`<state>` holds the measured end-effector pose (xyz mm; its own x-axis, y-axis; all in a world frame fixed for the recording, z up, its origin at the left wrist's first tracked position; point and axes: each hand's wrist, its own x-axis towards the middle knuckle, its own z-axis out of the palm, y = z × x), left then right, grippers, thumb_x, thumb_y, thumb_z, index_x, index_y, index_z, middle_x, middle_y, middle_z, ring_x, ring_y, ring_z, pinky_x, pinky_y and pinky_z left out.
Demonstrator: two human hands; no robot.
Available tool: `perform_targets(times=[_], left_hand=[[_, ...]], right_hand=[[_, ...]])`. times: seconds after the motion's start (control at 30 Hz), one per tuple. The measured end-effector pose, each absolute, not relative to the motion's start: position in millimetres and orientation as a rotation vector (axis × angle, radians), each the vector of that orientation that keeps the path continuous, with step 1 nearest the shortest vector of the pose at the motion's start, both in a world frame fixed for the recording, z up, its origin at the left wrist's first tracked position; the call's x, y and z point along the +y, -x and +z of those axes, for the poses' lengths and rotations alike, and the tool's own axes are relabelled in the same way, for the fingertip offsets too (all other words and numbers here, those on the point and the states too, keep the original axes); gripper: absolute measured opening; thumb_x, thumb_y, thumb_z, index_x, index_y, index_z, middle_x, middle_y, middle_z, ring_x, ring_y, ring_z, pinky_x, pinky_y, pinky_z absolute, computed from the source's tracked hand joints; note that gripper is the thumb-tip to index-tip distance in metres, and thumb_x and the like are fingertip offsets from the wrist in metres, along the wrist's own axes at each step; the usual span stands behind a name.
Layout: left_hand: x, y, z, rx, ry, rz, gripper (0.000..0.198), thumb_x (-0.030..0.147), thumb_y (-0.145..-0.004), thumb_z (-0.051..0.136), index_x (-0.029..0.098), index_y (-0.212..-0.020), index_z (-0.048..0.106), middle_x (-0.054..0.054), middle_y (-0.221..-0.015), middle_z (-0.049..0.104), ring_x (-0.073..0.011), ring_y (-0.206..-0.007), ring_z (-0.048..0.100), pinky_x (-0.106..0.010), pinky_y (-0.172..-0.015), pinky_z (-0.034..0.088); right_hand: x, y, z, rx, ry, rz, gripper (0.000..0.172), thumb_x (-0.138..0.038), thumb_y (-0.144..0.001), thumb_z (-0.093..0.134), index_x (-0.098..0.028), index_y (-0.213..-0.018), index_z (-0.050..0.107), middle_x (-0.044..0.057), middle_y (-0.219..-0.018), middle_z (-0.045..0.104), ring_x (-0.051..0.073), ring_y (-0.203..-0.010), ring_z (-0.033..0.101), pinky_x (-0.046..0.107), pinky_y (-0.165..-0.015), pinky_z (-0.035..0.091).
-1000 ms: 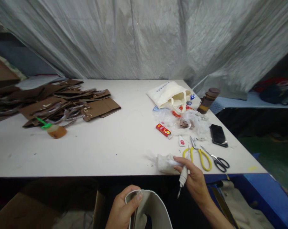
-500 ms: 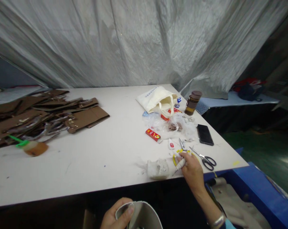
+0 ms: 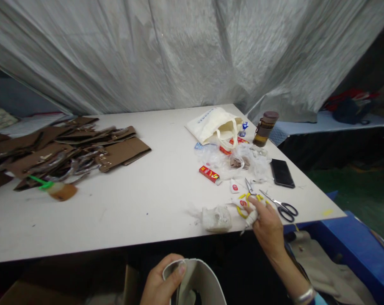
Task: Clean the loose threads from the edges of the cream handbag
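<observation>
My left hand point(image 3: 164, 279) is closed on the edge of a light grey, curved sheet piece point(image 3: 206, 277), its thumb over the rim, below the table's front edge. At the table's right front, my right hand point(image 3: 266, 222) has its fingers curled round a small tool with a white-wrapped handle point(image 3: 252, 217) and a thin tip pointing down-left. Partly under those fingers lie yellow-handled scissors point(image 3: 241, 212). Black-handled scissors point(image 3: 287, 212) lie just right of the hand. To its left sits a whitish block point(image 3: 216, 219). A small white item with a red mark point(image 3: 234, 186) lies behind.
A red box point(image 3: 210, 174), crumpled clear plastic, a cream tote bag point(image 3: 207, 125), a drink bottle point(image 3: 265, 129) and a phone point(image 3: 282, 173) occupy the table's right side. Brown bag pieces point(image 3: 125, 152) and a green-tipped squeeze bottle point(image 3: 63, 191) lie left. A blue container point(image 3: 344, 237) stands front right.
The view has shifted, so the table items sit slightly farther right. My right hand has moved slightly away from the whitish block. My left hand keeps hold of the grey piece.
</observation>
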<state>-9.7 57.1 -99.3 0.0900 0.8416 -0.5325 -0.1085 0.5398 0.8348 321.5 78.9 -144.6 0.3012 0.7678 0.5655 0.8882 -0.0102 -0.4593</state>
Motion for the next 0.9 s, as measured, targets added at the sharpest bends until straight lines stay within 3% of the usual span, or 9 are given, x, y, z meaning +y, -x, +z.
perform_targets(times=[0.13,0.33,0.5,0.9], left_hand=[[57,6,-96,1.292,-0.779,0.788,0.049,0.058,-0.063,0.090,0.017,-0.081,0.072,0.000,-0.065,0.063,-0.0153,-0.062,0.054,-0.024,-0.059,0.043],[60,-1,-93,1.273,-0.842,0.787,0.043,0.054,-0.069,0.087,0.016,-0.079,0.071,0.002,-0.063,0.059,-0.0133,-0.061,0.050,-0.023,-0.059,0.039],[64,-5,-89,1.301,-0.952,0.737,0.035,0.046,-0.071,0.084,0.014,-0.078,0.073,0.000,-0.066,0.061,-0.0146,-0.064,0.051,-0.024,-0.063,0.041],[65,-8,-83,1.338,-1.007,0.682,0.033,0.045,-0.073,0.077,0.013,-0.079,0.070,0.001,-0.064,0.059,-0.0146,-0.063,0.048,-0.025,-0.060,0.038]], right_hand=[[67,-308,-124,-1.296,1.520,0.155,0.040,-0.043,-0.107,0.050,-0.022,-0.140,0.061,0.012,-0.115,0.072,0.029,-0.103,0.067,0.046,-0.092,0.053],[56,-262,-100,-1.309,1.511,0.562,0.029,-0.047,-0.104,0.056,-0.023,-0.108,0.072,0.005,-0.090,0.073,0.021,-0.076,0.068,0.032,-0.072,0.056],[57,-242,-103,-1.423,1.444,0.518,0.022,-0.042,-0.102,0.061,-0.023,-0.098,0.072,0.002,-0.086,0.074,0.019,-0.076,0.070,0.027,-0.073,0.057],[64,-238,-108,-1.514,1.398,0.383,0.019,-0.036,-0.103,0.061,-0.021,-0.098,0.073,0.004,-0.087,0.076,0.020,-0.078,0.073,0.029,-0.073,0.059]])
